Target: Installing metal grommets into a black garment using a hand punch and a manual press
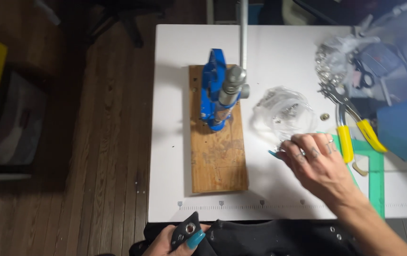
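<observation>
Reaching with my right hand (318,163) toward the centre-right of the frame, I am dipping my fingertips (286,152) into the mouth of a clear plastic bag (284,111) lying crumpled on the white table (175,57). My fingers are curling together at the bag's lower edge, and I cannot tell whether they are pinching anything, since whatever is inside is too small and blurred to make out.

At the bottom edge, left of centre, my left hand (172,242) is gripping a black strap (187,232) between thumb and fingers. A metal eyelet is sitting in the strap's tip, and the strap is joining a larger piece of black fabric (279,237) that is spreading along the bottom of the frame, touching the table's near edge.

Standing above that, in the centre, a blue hand press (215,90) is resting on a wooden board (217,151), with its grey metal lever rising toward the top edge. The press is well apart from both of my hands.

Lying to the right of the bag, yellow-handled pliers (350,128) are pointing toward the upper right, where a second bag of small metal pieces (331,59) is sitting. A green ruler (376,175) is lying just beside my right wrist.
</observation>
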